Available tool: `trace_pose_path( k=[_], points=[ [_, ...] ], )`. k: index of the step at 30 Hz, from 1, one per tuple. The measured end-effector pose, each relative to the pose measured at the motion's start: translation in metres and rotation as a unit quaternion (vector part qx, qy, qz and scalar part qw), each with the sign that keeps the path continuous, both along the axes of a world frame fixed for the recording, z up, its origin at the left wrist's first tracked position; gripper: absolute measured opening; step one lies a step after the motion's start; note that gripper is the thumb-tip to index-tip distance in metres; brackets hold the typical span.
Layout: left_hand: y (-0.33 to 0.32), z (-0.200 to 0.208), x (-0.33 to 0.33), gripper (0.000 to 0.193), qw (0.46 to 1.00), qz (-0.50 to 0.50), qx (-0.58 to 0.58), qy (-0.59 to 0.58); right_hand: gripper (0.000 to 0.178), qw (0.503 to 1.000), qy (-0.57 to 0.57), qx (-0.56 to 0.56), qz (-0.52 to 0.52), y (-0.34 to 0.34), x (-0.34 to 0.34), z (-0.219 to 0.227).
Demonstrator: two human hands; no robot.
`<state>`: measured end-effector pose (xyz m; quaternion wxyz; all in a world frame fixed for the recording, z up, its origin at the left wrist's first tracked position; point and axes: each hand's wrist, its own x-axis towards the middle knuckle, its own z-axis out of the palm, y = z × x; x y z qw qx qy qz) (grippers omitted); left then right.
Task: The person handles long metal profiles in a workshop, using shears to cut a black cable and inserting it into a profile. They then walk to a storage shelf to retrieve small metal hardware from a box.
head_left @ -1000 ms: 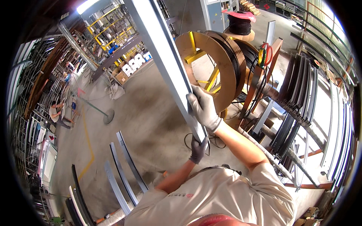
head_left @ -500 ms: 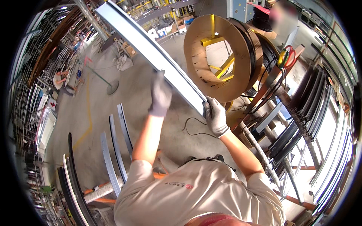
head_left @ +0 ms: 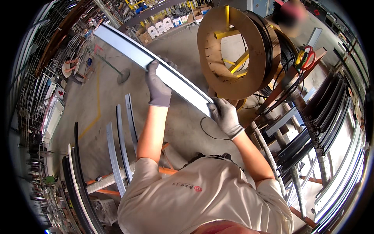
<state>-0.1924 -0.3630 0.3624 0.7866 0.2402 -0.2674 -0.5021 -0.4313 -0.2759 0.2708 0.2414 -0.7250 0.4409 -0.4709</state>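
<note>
A long white metal profile (head_left: 130,52) with a dark groove along one edge slants across the view, from the upper left down to the middle. Wrapped around its mid-length is my left hand (head_left: 157,85) in a grey glove, thumb lying on the pale face and fingertips showing past the far edge. My right hand (head_left: 226,116), gloved too, grips the profile's near end, its thumb on top. Part of each hand's fingers is hidden beneath the profile.
Right of the profile stands a large cardboard reel (head_left: 210,70) of black strip on a yellow stand. Scissors with red handles (head_left: 309,58) sit on a rack post. Dark profiles (head_left: 325,105) fill the right rack; pale profiles (head_left: 113,156) lean at left. Another person (head_left: 69,70) works far left.
My left hand, blurred earlier and lying alongside the profile, now holds it around the middle. The profile's far end has dropped lower, and the view has shifted slightly.
</note>
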Motion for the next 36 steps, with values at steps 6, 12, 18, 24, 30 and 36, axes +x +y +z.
trace_pose_path(
  k=[6,12,18,24,30,36],
  points=[
    [-0.005,-0.011,0.000,0.023,0.999,-0.020,-0.017,0.044,0.015,0.995,0.038,-0.068,-0.056,0.000,-0.035,-0.022],
    [0.019,-0.017,-0.009,0.024,0.999,0.035,-0.011,0.009,0.027,0.998,0.044,-0.029,-0.037,-0.002,-0.038,-0.041],
    [0.034,-0.038,-0.014,0.027,0.997,0.065,0.010,0.029,0.036,0.999,0.030,0.008,0.010,-0.004,-0.049,-0.052],
    [0.025,-0.062,-0.003,0.029,0.991,0.112,0.067,0.031,0.036,0.998,0.033,0.027,-0.035,-0.006,-0.033,-0.059],
    [-0.016,-0.082,0.014,0.027,0.986,0.113,0.097,0.071,0.047,0.993,0.042,0.072,-0.086,-0.032,-0.011,-0.055],
    [-0.063,-0.084,0.062,0.022,0.989,0.078,0.095,0.084,0.050,0.990,0.082,0.046,-0.101,-0.076,0.037,-0.070]
  ],
)
